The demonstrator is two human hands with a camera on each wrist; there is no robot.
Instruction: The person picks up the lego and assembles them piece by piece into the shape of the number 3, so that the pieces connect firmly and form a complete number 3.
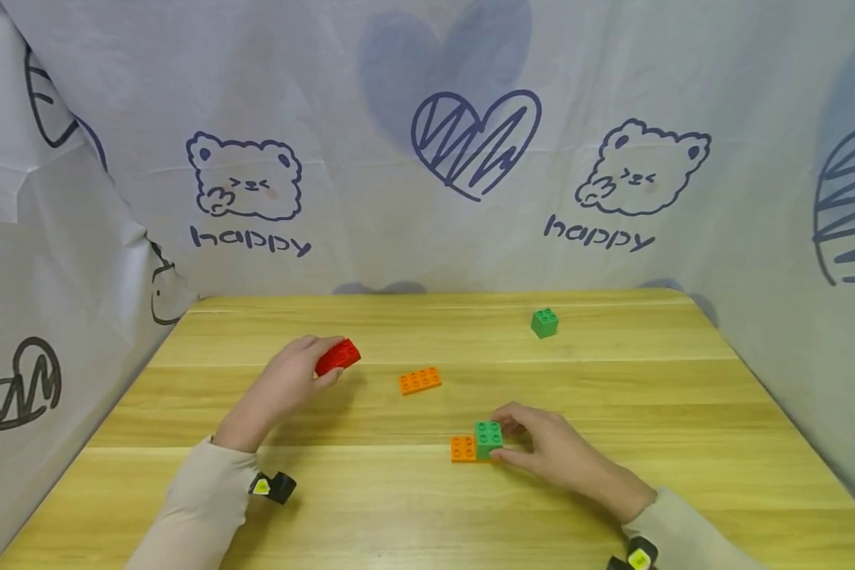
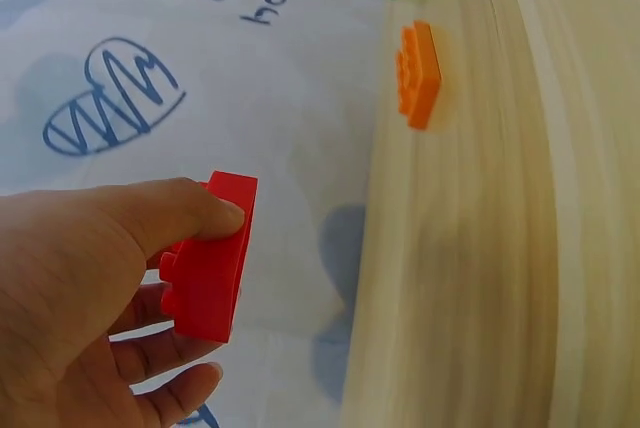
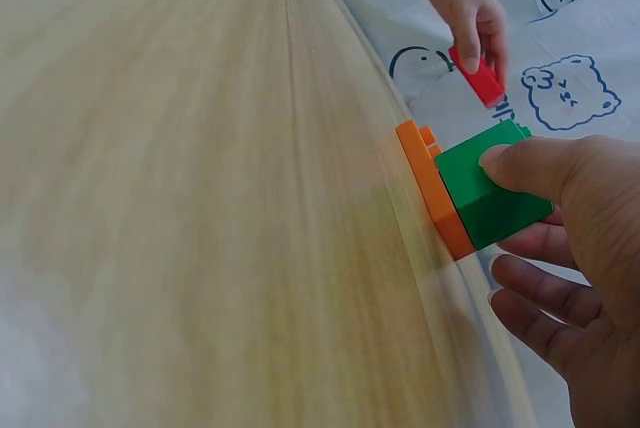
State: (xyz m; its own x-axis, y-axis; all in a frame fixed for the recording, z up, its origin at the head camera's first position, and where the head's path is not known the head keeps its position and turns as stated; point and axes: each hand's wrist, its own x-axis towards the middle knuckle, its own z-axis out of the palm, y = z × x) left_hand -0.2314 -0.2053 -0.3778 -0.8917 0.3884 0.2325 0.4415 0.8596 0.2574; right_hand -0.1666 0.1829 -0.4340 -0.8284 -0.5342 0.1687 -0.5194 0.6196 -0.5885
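My left hand pinches a red toy brick with studs. In the left wrist view the red brick is held off the table, thumb on one face and fingers behind. My right hand grips a green toy brick between thumb and fingers. The green brick sits upright against the right end of a flat orange brick, whose left studs stay uncovered. Whether the two are fully pressed together, I cannot tell.
A second flat orange brick lies mid-table between the hands, further back. Another green brick stands near the table's far edge. White cloth with drawings hangs behind and beside the wooden table.
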